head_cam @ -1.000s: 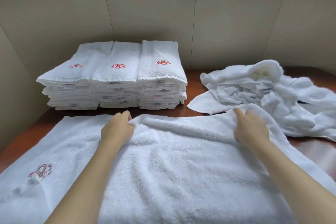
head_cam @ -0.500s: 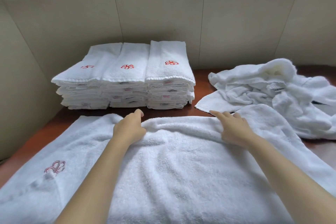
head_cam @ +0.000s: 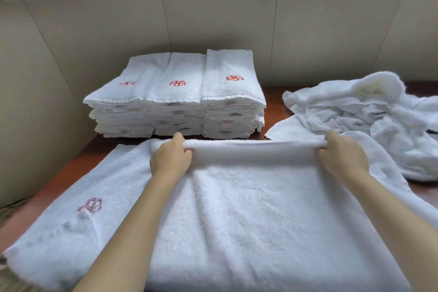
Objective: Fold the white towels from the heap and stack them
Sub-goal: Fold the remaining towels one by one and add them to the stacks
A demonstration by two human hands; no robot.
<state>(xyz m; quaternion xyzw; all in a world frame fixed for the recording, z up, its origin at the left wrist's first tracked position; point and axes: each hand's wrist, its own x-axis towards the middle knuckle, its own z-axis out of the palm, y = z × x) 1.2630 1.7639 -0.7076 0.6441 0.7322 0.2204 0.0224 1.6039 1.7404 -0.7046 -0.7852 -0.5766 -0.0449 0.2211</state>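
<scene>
Gripping the far edge of the spread towel [head_cam: 248, 216], the left hand [head_cam: 170, 160] and the right hand [head_cam: 342, 160] each have fingers curled round the cloth. The edge is raised into a taut roll between them. The towel covers the near part of the counter [head_cam: 68, 173], with its red emblem [head_cam: 90, 205] toward the left edge. Three stacks of folded towels [head_cam: 176, 99] stand at the back left, against the wall [head_cam: 213, 19]. The loose heap [head_cam: 369, 111] lies at the back right, touching the spread towel.
</scene>
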